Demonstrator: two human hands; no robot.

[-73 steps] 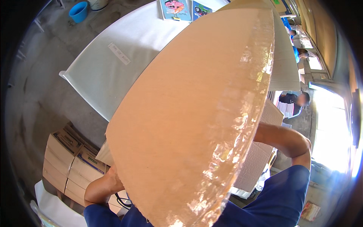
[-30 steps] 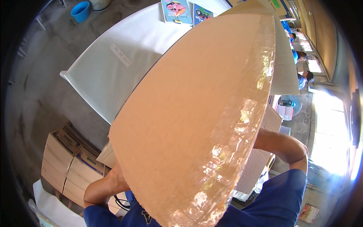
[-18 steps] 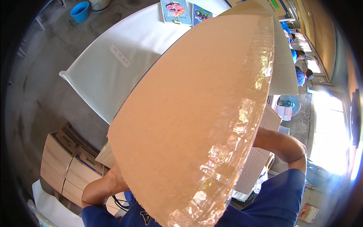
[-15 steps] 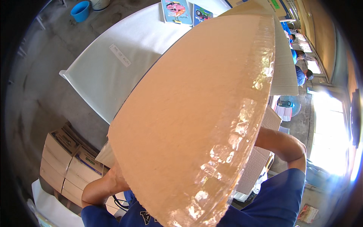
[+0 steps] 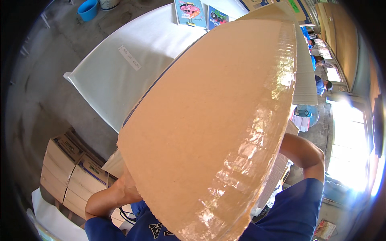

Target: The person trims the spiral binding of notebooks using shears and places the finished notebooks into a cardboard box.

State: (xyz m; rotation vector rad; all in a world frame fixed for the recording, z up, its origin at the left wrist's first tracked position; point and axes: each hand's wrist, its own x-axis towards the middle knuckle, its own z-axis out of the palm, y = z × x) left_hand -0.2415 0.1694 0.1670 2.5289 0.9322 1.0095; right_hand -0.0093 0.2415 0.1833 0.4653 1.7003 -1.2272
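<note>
A large brown cardboard box (image 5: 209, 120) fills the middle of the head view, tilted and close to my chest. Shiny clear tape (image 5: 245, 148) runs along its right edge. My left hand (image 5: 128, 182) meets the box's lower left edge, with its fingers hidden behind the cardboard. From the right, my right forearm (image 5: 299, 150) reaches behind the box; that hand is out of sight. An open cardboard flap (image 5: 305, 76) sticks out past the box's far right side.
A white-covered table (image 5: 108, 84) lies beyond the box, with two picture books (image 5: 191, 14) at its far end. Stacked cartons (image 5: 60, 172) stand at lower left. A blue bucket (image 5: 87, 11) sits on the floor. Farther right are a fan (image 5: 311, 114) and other people (image 5: 321, 84).
The box has shifted slightly to the right, and its lower right corner shows more. Both arms remain behind it, nearly unmoved. The view itself has shifted a little.
</note>
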